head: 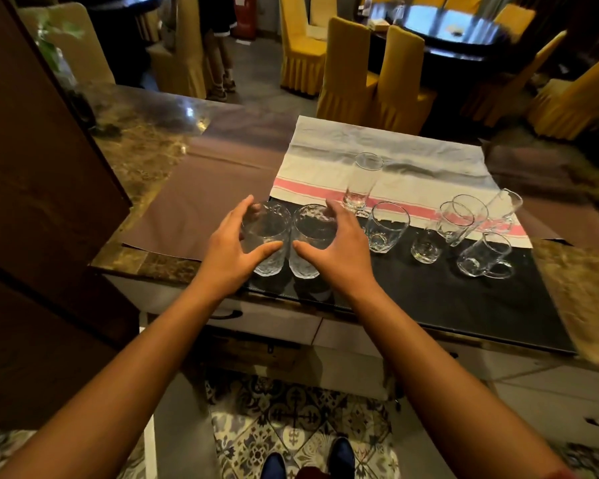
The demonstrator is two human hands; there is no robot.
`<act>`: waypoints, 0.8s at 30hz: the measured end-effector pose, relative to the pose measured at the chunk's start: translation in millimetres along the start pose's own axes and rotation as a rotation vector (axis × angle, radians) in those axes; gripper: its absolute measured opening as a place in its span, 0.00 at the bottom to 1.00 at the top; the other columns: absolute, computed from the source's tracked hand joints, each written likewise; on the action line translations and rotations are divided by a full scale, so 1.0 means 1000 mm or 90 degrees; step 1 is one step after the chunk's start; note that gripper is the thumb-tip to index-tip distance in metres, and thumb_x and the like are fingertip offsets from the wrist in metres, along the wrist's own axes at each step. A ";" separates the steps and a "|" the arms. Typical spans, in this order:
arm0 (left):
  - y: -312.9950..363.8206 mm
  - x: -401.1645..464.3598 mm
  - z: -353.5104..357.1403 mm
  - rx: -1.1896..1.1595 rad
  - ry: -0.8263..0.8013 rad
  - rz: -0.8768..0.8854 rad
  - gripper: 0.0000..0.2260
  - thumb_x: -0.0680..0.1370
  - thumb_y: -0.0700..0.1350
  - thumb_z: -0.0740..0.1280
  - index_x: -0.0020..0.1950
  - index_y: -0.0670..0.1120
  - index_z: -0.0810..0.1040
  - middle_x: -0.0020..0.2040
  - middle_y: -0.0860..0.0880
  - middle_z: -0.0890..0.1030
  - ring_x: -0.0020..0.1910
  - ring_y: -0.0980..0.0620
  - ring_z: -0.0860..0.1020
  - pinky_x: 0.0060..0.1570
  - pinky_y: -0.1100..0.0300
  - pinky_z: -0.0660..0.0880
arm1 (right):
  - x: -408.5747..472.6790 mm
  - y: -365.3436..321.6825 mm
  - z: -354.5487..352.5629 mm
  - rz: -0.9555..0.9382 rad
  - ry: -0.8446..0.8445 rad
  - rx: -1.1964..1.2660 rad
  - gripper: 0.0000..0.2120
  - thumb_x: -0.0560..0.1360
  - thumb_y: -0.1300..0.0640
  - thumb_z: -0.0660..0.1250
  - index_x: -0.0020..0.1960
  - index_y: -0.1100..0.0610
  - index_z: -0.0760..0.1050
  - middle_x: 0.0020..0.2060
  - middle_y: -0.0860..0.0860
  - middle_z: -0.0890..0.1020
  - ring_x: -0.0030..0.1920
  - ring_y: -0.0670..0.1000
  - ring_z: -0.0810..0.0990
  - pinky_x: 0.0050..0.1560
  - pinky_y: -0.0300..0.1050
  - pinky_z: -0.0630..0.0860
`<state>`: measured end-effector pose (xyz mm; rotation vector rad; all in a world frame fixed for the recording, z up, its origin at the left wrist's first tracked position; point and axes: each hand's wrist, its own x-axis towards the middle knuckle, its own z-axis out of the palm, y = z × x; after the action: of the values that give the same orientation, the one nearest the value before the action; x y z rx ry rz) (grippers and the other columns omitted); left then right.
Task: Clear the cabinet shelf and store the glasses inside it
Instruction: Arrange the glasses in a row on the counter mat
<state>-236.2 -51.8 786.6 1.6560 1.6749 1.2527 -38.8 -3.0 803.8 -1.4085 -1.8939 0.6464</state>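
Two textured tumblers stand side by side near the counter's front edge. My left hand [234, 242] wraps around the left tumbler [268, 236], thumb in front and fingers behind. My right hand [339, 250] grips the right tumbler [313, 229] the same way. Both tumblers still rest on the dark mat [429, 299]. To the right stand a tall glass [362, 181], a wide tumbler [384, 226], a small glass [426, 248], two nested-looking glasses [462, 217], another tilted glass [504, 209] and a glass mug [486, 255]. The cabinet shelf itself is not visible.
A white towel with a pink stripe [395, 157] lies under the far glasses. A dark wooden cabinet door [38, 167] stands open at the left. The marble counter [142, 146] extends left. Yellow-covered chairs [370, 77] and a dark dining table [453, 29] lie beyond; a person's legs [218, 63] stand far back.
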 end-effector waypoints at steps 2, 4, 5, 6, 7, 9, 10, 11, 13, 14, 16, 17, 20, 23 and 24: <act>-0.001 0.000 0.001 -0.015 0.004 0.001 0.40 0.72 0.52 0.76 0.79 0.47 0.60 0.71 0.52 0.72 0.68 0.61 0.72 0.66 0.63 0.70 | 0.002 0.000 -0.002 0.020 -0.019 -0.020 0.44 0.66 0.38 0.76 0.76 0.51 0.64 0.65 0.48 0.77 0.64 0.50 0.76 0.64 0.51 0.76; -0.001 0.000 0.001 -0.016 0.003 0.001 0.40 0.72 0.51 0.76 0.79 0.48 0.60 0.71 0.52 0.72 0.69 0.62 0.71 0.66 0.67 0.69 | 0.001 -0.001 -0.004 0.025 -0.035 -0.050 0.45 0.65 0.33 0.73 0.75 0.50 0.64 0.64 0.48 0.78 0.63 0.50 0.77 0.62 0.54 0.77; -0.002 0.001 0.001 -0.013 -0.001 0.001 0.40 0.72 0.51 0.75 0.79 0.48 0.60 0.72 0.52 0.71 0.69 0.62 0.71 0.65 0.71 0.69 | 0.001 -0.002 -0.005 0.024 -0.041 -0.063 0.45 0.63 0.31 0.71 0.74 0.50 0.64 0.63 0.47 0.78 0.62 0.50 0.78 0.60 0.54 0.78; -0.002 0.002 0.001 -0.010 -0.006 0.000 0.40 0.72 0.51 0.75 0.79 0.48 0.59 0.72 0.52 0.71 0.69 0.62 0.71 0.64 0.73 0.68 | 0.000 -0.003 -0.006 0.022 -0.044 -0.072 0.46 0.62 0.29 0.70 0.74 0.49 0.64 0.63 0.47 0.78 0.62 0.50 0.78 0.59 0.55 0.79; -0.002 0.004 0.000 -0.009 -0.011 0.000 0.40 0.72 0.52 0.75 0.80 0.49 0.59 0.72 0.52 0.71 0.69 0.62 0.71 0.63 0.75 0.68 | 0.000 -0.003 -0.007 0.023 -0.046 -0.078 0.47 0.61 0.28 0.69 0.74 0.49 0.64 0.63 0.47 0.78 0.62 0.50 0.78 0.59 0.55 0.79; -0.002 0.005 -0.001 -0.019 -0.013 -0.004 0.41 0.71 0.55 0.74 0.79 0.50 0.59 0.71 0.53 0.71 0.69 0.62 0.71 0.61 0.76 0.68 | 0.000 -0.004 -0.006 0.029 -0.047 -0.083 0.46 0.63 0.30 0.70 0.74 0.49 0.62 0.64 0.47 0.77 0.62 0.51 0.78 0.58 0.55 0.79; -0.001 0.005 -0.001 -0.024 -0.012 -0.007 0.41 0.71 0.55 0.74 0.79 0.50 0.59 0.71 0.53 0.72 0.68 0.63 0.71 0.61 0.77 0.68 | -0.001 -0.004 -0.006 0.033 -0.047 -0.085 0.45 0.64 0.31 0.71 0.75 0.48 0.62 0.65 0.47 0.77 0.62 0.51 0.78 0.58 0.55 0.79; -0.001 0.005 -0.001 -0.028 -0.011 -0.009 0.41 0.71 0.55 0.74 0.80 0.51 0.59 0.71 0.53 0.72 0.68 0.64 0.71 0.60 0.77 0.68 | -0.001 -0.004 -0.005 0.036 -0.046 -0.085 0.45 0.65 0.32 0.72 0.75 0.48 0.61 0.65 0.47 0.77 0.62 0.51 0.78 0.57 0.55 0.79; -0.001 0.003 -0.001 -0.033 -0.008 -0.011 0.41 0.71 0.55 0.75 0.80 0.51 0.58 0.72 0.54 0.71 0.68 0.66 0.71 0.61 0.77 0.68 | -0.003 -0.004 -0.004 0.039 -0.050 -0.084 0.44 0.66 0.34 0.72 0.75 0.47 0.59 0.66 0.47 0.76 0.63 0.52 0.78 0.57 0.56 0.79; 0.000 0.002 0.000 -0.035 -0.006 -0.013 0.42 0.71 0.54 0.75 0.80 0.51 0.58 0.72 0.54 0.71 0.68 0.66 0.70 0.62 0.76 0.69 | -0.004 -0.004 -0.004 0.041 -0.054 -0.081 0.44 0.66 0.35 0.73 0.76 0.46 0.58 0.67 0.47 0.75 0.63 0.53 0.77 0.58 0.56 0.79; 0.000 -0.001 0.003 -0.039 0.002 -0.017 0.42 0.71 0.54 0.75 0.80 0.51 0.57 0.73 0.53 0.70 0.69 0.65 0.70 0.63 0.74 0.69 | -0.006 -0.003 -0.004 0.046 -0.063 -0.068 0.44 0.67 0.37 0.74 0.76 0.45 0.56 0.69 0.48 0.74 0.65 0.53 0.76 0.59 0.56 0.79; 0.000 -0.003 0.004 -0.038 0.007 -0.016 0.42 0.72 0.53 0.74 0.80 0.51 0.56 0.73 0.52 0.70 0.69 0.64 0.71 0.64 0.73 0.69 | -0.006 -0.003 -0.005 0.050 -0.066 -0.054 0.45 0.67 0.37 0.74 0.77 0.44 0.55 0.70 0.48 0.73 0.66 0.52 0.76 0.60 0.55 0.78; 0.000 -0.004 0.005 -0.020 0.012 -0.005 0.41 0.72 0.53 0.74 0.80 0.52 0.57 0.73 0.51 0.71 0.69 0.61 0.72 0.63 0.73 0.69 | -0.003 -0.004 -0.008 0.059 -0.082 -0.030 0.47 0.67 0.39 0.75 0.78 0.45 0.54 0.71 0.49 0.73 0.68 0.53 0.75 0.62 0.55 0.77; 0.001 -0.005 0.002 0.006 0.010 -0.002 0.40 0.72 0.59 0.73 0.79 0.55 0.58 0.72 0.52 0.72 0.68 0.59 0.73 0.62 0.68 0.70 | 0.000 -0.004 -0.010 0.057 -0.108 -0.034 0.50 0.67 0.40 0.76 0.79 0.47 0.52 0.74 0.50 0.70 0.70 0.54 0.73 0.65 0.56 0.76; 0.002 -0.005 0.000 0.011 0.013 -0.001 0.40 0.72 0.61 0.72 0.79 0.55 0.59 0.72 0.53 0.71 0.68 0.60 0.72 0.63 0.66 0.69 | 0.000 -0.004 -0.011 0.052 -0.116 -0.034 0.50 0.67 0.40 0.76 0.80 0.47 0.52 0.74 0.50 0.69 0.71 0.54 0.72 0.66 0.56 0.75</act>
<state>-234.4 -56.5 786.9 1.6572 1.7029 1.2615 -32.2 -4.5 813.6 -1.5126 -2.0158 0.7929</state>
